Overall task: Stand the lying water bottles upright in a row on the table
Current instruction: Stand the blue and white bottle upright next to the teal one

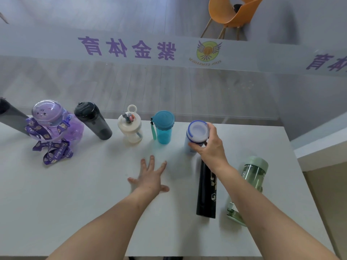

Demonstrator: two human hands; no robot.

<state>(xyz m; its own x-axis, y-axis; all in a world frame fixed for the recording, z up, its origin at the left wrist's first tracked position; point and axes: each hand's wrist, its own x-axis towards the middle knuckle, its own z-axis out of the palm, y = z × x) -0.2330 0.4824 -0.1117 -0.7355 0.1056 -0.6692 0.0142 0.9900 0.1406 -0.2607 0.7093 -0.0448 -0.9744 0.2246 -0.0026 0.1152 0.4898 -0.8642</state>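
Observation:
Along the far edge of the white table (75, 194) stands a row of upright bottles: a dark grey one (11, 119) at the left edge, a purple cat-lid bottle (50, 119) with a lanyard, a smoky black bottle (93, 121), a cream bottle (130, 126) and a teal bottle (163, 126). My right hand (210, 147) grips a white bottle with a blue-rimmed lid (197, 132), upright at the row's right end. A black flask (206, 194) and a green bottle (253, 175) lie on the table under my right forearm. My left hand (150, 177) rests flat, fingers spread, holding nothing.
A glass partition with purple lettering runs just behind the table. An orange chair (232, 14) stands beyond it. The table's right edge (304, 184) lies close to the green bottle, with a low ledge past it.

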